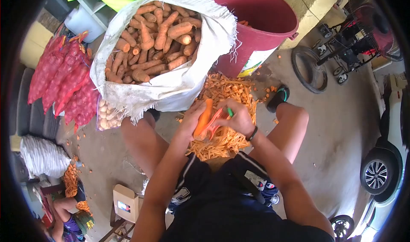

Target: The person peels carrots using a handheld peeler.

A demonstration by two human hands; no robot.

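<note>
My left hand (190, 123) is wrapped round an orange carrot (206, 114), its surface bright and peeled-looking, held over the pile of peelings. From the right, my right hand (240, 119) grips a peeler (217, 120) with red and green parts, its head close against the carrot. Orange peelings (222, 144) lie heaped between my legs. Beyond them stands a white woven sack (171, 88), its mouth open, full of unpeeled carrots (158, 41).
A large red bin (260, 41) stands right of the sack. Red net bags (64, 71) are at the left. An open cardboard box (126, 201) sits lower left, near another person (64, 208). A fan (376, 28) and a car (384, 165) are at the right.
</note>
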